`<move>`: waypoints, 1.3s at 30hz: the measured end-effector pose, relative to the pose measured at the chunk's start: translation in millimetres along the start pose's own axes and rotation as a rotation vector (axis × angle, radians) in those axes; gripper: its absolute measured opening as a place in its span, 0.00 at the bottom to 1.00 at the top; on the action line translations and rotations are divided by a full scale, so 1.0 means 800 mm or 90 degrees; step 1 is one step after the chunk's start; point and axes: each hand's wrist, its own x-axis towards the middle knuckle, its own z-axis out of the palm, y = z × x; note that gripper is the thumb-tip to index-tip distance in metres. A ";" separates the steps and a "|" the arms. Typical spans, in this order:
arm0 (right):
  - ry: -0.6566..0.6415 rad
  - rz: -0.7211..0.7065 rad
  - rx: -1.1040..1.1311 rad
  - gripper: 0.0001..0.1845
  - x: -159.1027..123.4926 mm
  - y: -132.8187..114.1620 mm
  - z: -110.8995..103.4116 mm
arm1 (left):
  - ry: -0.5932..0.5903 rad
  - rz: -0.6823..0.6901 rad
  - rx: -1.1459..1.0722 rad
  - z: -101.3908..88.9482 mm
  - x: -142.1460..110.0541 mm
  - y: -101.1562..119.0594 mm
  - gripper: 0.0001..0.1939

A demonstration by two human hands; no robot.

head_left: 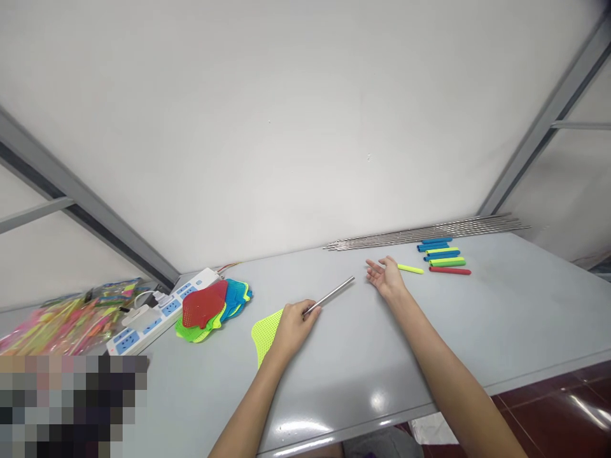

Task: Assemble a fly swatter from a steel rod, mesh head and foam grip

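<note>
A plain white wall (305, 140) rises behind a smooth grey table (506, 305). At the far right, a long bundle of thin silver metal rods (429, 234) lies along the table's far edge. Clear plastic packages with pink, yellow and orange contents (71, 321) sit at the left, beside a long white power strip with blue sockets (165, 310). Just right of the strip is an overlapping pile of red, blue and green perforated flat pieces (205, 305).

In the near middle, the left hand (296, 321) is closed around a slim silver metal rod (334, 294), which points to the far right. A yellow-green perforated flat piece (265, 334) lies partly hidden behind that hand. Farther right, the right hand (386, 278) is open, fingers loosely spread. A bright yellow tube (411, 270) shows just beside it; whether they touch, I cannot tell. Right of that lie short blue, green and red tubes (449, 271).
</note>
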 end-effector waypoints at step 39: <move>0.085 -0.133 -0.419 0.05 0.042 -0.036 -0.048 | -0.006 -0.007 -0.026 0.000 -0.002 0.002 0.18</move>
